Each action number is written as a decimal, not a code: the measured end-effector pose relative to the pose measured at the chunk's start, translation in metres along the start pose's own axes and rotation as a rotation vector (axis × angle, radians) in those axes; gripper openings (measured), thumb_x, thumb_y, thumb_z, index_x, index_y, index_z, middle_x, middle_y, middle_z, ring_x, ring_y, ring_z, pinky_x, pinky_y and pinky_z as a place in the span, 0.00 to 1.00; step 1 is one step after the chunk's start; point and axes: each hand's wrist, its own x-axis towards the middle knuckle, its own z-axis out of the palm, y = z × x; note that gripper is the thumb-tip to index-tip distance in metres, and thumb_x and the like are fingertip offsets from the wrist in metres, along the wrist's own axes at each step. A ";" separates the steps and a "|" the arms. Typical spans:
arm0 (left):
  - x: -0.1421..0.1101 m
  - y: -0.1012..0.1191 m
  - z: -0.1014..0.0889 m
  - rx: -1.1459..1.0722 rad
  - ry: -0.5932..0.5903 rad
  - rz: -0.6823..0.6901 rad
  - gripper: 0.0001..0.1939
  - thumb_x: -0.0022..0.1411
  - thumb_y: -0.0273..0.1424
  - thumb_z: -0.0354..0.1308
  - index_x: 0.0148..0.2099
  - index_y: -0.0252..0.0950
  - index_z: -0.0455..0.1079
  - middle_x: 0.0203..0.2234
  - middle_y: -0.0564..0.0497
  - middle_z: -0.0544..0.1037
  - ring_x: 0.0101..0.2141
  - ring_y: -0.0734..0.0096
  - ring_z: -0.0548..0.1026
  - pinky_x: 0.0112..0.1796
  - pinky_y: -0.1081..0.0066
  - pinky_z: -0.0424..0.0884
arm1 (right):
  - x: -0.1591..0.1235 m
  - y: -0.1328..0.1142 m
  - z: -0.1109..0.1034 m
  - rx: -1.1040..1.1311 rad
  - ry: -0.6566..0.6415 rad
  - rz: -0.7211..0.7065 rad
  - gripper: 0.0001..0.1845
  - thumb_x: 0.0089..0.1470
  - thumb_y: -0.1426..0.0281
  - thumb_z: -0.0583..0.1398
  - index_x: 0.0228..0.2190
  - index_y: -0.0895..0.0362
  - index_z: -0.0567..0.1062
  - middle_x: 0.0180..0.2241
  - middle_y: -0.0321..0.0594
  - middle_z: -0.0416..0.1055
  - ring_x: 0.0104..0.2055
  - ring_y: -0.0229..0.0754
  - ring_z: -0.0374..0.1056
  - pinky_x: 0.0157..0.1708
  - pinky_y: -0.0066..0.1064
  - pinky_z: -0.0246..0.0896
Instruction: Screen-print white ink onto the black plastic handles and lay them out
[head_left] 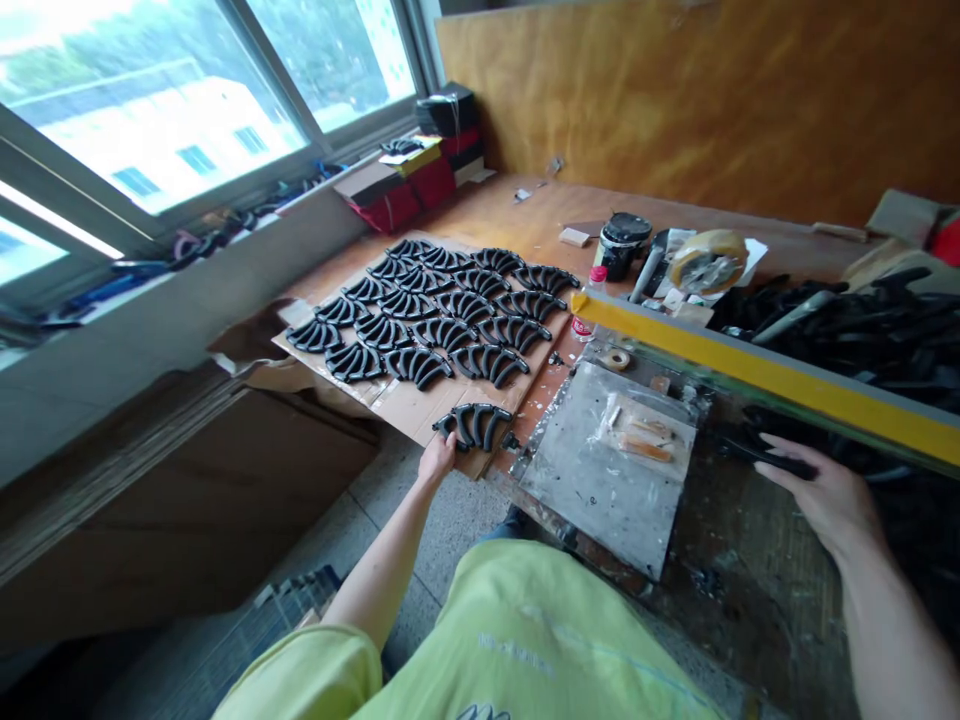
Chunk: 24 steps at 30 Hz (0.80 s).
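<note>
My left hand [439,458] is closed on the end of a black curved handle-like piece [444,427], at the near edge of a cardboard sheet [397,402]. Beside it on the sheet lies a short fanned row of similar black curved pieces [484,425]. Farther back, several more fans of these pieces [420,365] cover the cardboard. On the right, my right hand [836,490] grips another black handle-like piece [784,462] between thumb and fingers, above the dark worktop [772,560]. The far end of that piece blends into the dark background.
A grey board [592,500] carries small wooden sticks [645,440] on plastic. Behind it stand a red-capped bottle [583,325], a black tub [622,245] and a tape roll [709,262]. A yellow-faced bar [750,365] crosses before a dark heap of black pieces [892,340].
</note>
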 end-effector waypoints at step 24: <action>-0.129 0.261 -0.062 -1.052 -0.348 0.903 0.25 0.65 0.50 0.42 0.42 0.34 0.70 0.19 0.55 0.71 0.17 0.79 0.64 0.20 0.78 0.60 | -0.017 -0.146 0.116 -0.322 -0.168 -0.402 0.25 0.60 0.65 0.55 0.58 0.53 0.66 0.60 0.44 0.61 0.63 0.54 0.54 0.61 0.54 0.45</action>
